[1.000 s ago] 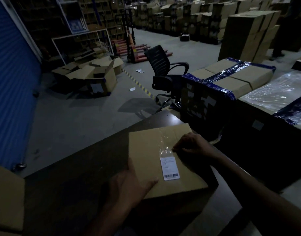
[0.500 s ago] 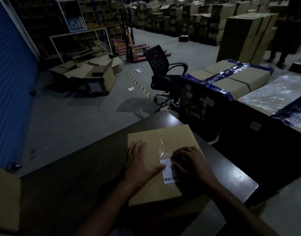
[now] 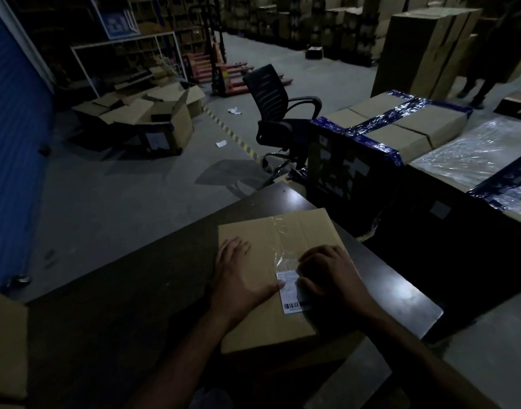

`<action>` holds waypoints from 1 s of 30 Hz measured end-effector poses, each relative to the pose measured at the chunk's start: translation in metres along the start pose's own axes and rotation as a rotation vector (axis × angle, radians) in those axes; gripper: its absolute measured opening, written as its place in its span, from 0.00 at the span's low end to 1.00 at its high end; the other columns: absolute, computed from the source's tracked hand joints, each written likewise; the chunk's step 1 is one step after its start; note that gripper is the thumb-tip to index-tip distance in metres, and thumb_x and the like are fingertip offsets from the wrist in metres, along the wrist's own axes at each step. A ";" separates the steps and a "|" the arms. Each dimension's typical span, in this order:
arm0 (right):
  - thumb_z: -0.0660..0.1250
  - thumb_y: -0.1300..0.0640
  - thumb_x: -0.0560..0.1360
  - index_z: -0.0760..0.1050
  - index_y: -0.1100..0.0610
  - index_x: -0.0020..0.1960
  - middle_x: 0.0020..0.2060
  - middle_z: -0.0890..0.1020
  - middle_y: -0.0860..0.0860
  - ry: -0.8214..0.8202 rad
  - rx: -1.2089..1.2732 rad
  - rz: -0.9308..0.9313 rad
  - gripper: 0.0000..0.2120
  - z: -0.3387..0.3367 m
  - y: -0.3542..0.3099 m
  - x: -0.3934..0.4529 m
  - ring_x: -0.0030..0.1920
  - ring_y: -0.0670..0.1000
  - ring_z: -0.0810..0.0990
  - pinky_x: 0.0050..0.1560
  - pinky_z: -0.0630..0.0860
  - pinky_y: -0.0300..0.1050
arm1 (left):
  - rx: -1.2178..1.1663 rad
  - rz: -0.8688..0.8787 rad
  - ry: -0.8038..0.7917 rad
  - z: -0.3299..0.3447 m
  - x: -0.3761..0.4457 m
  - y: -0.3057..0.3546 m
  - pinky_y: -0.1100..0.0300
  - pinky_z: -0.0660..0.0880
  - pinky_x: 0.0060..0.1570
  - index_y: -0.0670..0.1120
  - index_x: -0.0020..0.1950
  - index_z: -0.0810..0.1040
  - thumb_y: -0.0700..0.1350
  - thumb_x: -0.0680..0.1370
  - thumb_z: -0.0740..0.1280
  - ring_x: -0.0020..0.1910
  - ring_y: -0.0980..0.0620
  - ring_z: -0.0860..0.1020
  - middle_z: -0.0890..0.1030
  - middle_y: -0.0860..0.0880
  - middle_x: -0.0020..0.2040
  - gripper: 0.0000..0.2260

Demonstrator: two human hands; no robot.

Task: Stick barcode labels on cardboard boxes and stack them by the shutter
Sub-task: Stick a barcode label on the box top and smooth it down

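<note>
on dark table — box | left grip flat, released | right grip presses label

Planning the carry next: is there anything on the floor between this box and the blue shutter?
Nothing visible blocks it. The box lies on the table, and the grey floor toward the shutter looks open. The opened cartons sit farther back.

A flat cardboard box was laid near the right edge of a dark table. The left hand was pressed flat on the box's left part. The barcode label beside the clear tape seam was partly covered by the right hand, fingers bent.
</note>
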State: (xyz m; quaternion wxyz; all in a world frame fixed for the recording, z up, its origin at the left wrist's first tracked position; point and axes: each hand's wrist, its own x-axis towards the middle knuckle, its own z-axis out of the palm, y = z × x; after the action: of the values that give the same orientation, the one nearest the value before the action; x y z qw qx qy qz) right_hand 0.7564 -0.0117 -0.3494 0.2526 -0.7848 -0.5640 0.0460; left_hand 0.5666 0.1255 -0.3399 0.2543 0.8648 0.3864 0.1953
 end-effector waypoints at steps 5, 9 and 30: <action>0.59 0.37 0.70 0.78 0.43 0.49 0.53 0.77 0.40 0.003 0.004 0.002 0.16 -0.001 0.000 0.002 0.57 0.44 0.71 0.59 0.67 0.43 | 0.016 0.008 -0.019 -0.002 -0.001 0.002 0.60 0.50 0.76 0.51 0.77 0.64 0.78 0.59 0.64 0.78 0.57 0.50 0.57 0.55 0.79 0.52; 0.61 0.38 0.70 0.79 0.44 0.49 0.54 0.77 0.40 0.016 0.029 0.007 0.15 -0.002 -0.002 -0.001 0.57 0.44 0.70 0.58 0.65 0.41 | 0.005 -0.005 -0.018 -0.001 -0.001 0.001 0.53 0.55 0.77 0.51 0.76 0.65 0.78 0.59 0.65 0.78 0.56 0.51 0.58 0.54 0.79 0.52; 0.58 0.41 0.74 0.79 0.44 0.54 0.57 0.79 0.42 0.280 -0.153 0.207 0.15 -0.001 -0.026 -0.038 0.59 0.44 0.72 0.63 0.67 0.52 | 0.353 0.094 -0.105 0.006 0.062 -0.005 0.46 0.42 0.78 0.49 0.81 0.47 0.78 0.69 0.50 0.80 0.47 0.45 0.46 0.45 0.82 0.49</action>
State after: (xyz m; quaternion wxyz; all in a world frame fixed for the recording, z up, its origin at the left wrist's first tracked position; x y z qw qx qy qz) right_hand 0.7203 -0.0406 -0.3450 0.2623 -0.8543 -0.4414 -0.0808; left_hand 0.6059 0.1747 -0.3388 0.1091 0.9221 0.3600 0.0907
